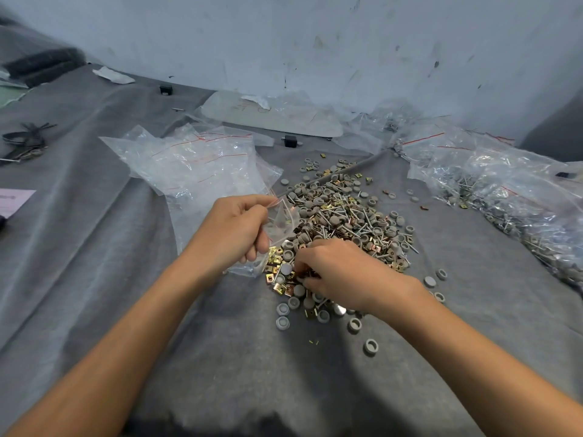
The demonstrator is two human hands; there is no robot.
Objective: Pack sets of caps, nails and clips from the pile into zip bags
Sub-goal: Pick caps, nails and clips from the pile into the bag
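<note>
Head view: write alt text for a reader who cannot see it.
A person's left hand holds a small zip bag while the right hand touches brass clips at the near edge of a pile of caps, nails and clips on grey cloth. Empty bags lie left, filled bags right.

Single head-worn wide view, forward and down, close over the pile [340, 216]

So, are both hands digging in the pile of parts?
No, only the right hand is in the pile; the left hand holds a small zip bag.
</note>
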